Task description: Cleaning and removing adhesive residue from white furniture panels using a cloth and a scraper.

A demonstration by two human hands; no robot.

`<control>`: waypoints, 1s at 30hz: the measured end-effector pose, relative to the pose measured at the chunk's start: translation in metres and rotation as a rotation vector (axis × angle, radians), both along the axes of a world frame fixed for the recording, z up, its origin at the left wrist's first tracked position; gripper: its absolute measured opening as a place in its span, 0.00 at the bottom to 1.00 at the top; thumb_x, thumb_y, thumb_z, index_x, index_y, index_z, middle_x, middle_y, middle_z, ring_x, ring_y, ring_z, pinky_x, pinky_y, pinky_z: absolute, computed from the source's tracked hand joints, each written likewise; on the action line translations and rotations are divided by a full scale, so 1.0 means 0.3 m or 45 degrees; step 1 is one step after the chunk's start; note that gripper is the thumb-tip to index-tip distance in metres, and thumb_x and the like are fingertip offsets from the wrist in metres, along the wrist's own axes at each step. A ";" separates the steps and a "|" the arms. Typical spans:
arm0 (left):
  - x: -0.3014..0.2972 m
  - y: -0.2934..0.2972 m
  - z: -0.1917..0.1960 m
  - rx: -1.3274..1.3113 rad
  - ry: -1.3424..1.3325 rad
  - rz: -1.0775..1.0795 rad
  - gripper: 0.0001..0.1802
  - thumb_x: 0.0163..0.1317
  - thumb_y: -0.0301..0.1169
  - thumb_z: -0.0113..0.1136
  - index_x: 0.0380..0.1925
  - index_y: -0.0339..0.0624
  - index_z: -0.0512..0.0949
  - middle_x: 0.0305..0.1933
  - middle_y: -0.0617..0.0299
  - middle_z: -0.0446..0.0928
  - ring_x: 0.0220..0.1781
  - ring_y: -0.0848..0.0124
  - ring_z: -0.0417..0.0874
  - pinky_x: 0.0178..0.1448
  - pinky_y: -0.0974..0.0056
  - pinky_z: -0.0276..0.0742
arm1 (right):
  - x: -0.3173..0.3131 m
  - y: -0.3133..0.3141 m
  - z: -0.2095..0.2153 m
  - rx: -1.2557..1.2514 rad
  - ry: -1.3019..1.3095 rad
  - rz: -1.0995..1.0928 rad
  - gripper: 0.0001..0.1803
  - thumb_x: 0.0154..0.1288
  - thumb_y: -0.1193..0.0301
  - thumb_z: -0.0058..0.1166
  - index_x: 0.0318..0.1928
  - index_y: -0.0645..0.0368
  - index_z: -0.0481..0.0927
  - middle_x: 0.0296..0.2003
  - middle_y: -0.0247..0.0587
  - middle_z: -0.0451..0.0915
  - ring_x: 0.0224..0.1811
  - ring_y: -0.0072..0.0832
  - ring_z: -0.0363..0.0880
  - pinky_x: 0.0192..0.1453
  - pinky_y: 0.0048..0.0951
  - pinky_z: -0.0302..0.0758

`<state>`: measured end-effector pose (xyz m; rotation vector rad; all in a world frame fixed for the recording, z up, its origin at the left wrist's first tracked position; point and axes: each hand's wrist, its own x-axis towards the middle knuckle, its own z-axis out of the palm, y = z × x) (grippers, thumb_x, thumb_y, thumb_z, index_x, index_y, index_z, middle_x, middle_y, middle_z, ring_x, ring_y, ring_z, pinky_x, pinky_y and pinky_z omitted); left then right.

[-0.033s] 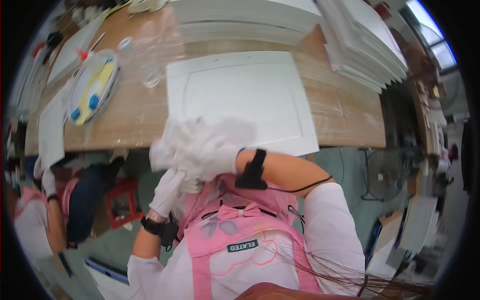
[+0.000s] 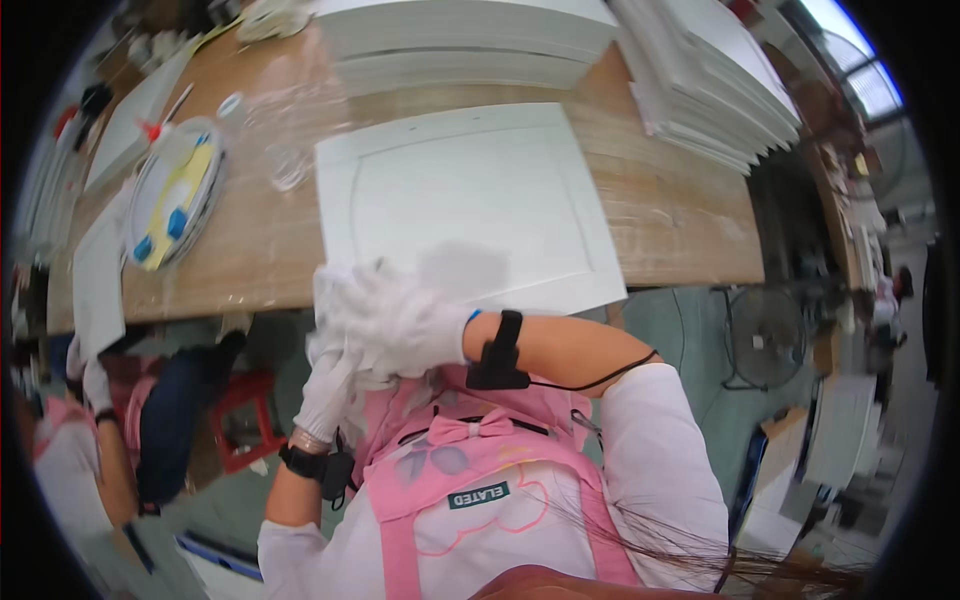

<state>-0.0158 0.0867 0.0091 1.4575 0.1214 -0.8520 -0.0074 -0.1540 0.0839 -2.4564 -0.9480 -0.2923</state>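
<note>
A white panel (image 2: 450, 195) with a raised frame lies at the table's front edge, slightly over it. In a white knit glove, my right hand (image 2: 410, 312) is closed on a bunched white cloth (image 2: 376, 374) at the panel's near left corner. Just below, my gloved left hand (image 2: 328, 392) is closed on the lower part of the same cloth, close to my pink apron. The gloves and the cloth are alike in colour, so the fingers are partly hidden. A soft shadow of the right hand falls on the panel.
Stacked white panels (image 2: 460, 45) stand at the back, with another stack (image 2: 715, 90) at the right. A clear plastic bottle (image 2: 287, 168) lies left of the panel, beside an oval tray (image 2: 207, 195) with blue-capped items. A co-worker's gloved hand (image 2: 97, 385) and a red stool (image 2: 245, 425) are left.
Both hands have come closer together around the cloth, and the right hand has moved slightly left. The cloth is more tightly bunched. The view has shifted a little.
</note>
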 end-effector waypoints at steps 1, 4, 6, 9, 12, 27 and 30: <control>0.009 0.010 -0.054 0.164 -0.204 0.007 0.20 0.74 0.32 0.49 0.61 0.33 0.70 0.47 0.55 0.82 0.44 0.66 0.85 0.49 0.63 0.84 | -0.039 -0.024 0.029 -0.035 -0.058 0.038 0.33 0.51 0.62 0.63 0.60 0.56 0.76 0.58 0.56 0.73 0.58 0.54 0.73 0.64 0.54 0.70; 0.041 -0.079 0.014 -0.156 -0.082 -0.028 0.20 0.73 0.31 0.48 0.61 0.32 0.70 0.54 0.54 0.81 0.51 0.66 0.85 0.53 0.64 0.82 | -0.131 -0.201 0.011 -0.058 0.031 -0.159 0.37 0.47 0.59 0.65 0.61 0.56 0.77 0.60 0.52 0.74 0.64 0.50 0.72 0.68 0.49 0.68; 0.051 -0.105 0.046 -0.179 -0.104 -0.088 0.21 0.73 0.30 0.48 0.62 0.32 0.70 0.55 0.54 0.80 0.52 0.66 0.84 0.54 0.63 0.82 | -0.191 -0.352 0.024 -0.263 0.232 -0.343 0.33 0.53 0.61 0.63 0.61 0.54 0.77 0.58 0.47 0.76 0.62 0.47 0.73 0.65 0.44 0.71; 0.069 -0.110 0.062 -0.149 -0.136 -0.193 0.21 0.74 0.30 0.47 0.63 0.31 0.69 0.60 0.53 0.77 0.54 0.67 0.83 0.55 0.63 0.81 | -0.308 -0.603 -0.008 -0.064 -0.004 -0.686 0.25 0.59 0.66 0.58 0.59 0.50 0.78 0.52 0.39 0.79 0.50 0.40 0.81 0.52 0.39 0.78; 0.066 -0.126 0.092 -0.154 -0.133 -0.178 0.23 0.74 0.33 0.48 0.64 0.30 0.67 0.55 0.50 0.80 0.43 0.65 0.87 0.44 0.61 0.88 | -0.401 -0.848 0.034 -0.598 -0.080 -1.060 0.19 0.63 0.66 0.55 0.55 0.46 0.79 0.48 0.38 0.80 0.40 0.42 0.82 0.42 0.43 0.80; 0.112 -0.120 0.040 -0.233 0.002 -0.125 0.23 0.76 0.37 0.51 0.62 0.31 0.70 0.55 0.54 0.80 0.50 0.66 0.84 0.52 0.62 0.82 | -0.379 -1.134 0.242 -0.400 -0.381 -1.528 0.28 0.57 0.75 0.56 0.61 0.49 0.78 0.56 0.44 0.79 0.50 0.50 0.78 0.56 0.44 0.77; 0.102 -0.144 0.020 -0.218 0.008 -0.061 0.24 0.78 0.45 0.47 0.60 0.37 0.69 0.41 0.50 0.83 0.24 0.68 0.80 0.26 0.63 0.78 | -0.352 -1.150 0.227 -0.302 -0.186 -1.498 0.26 0.58 0.72 0.57 0.60 0.49 0.78 0.59 0.45 0.77 0.58 0.50 0.76 0.61 0.44 0.75</control>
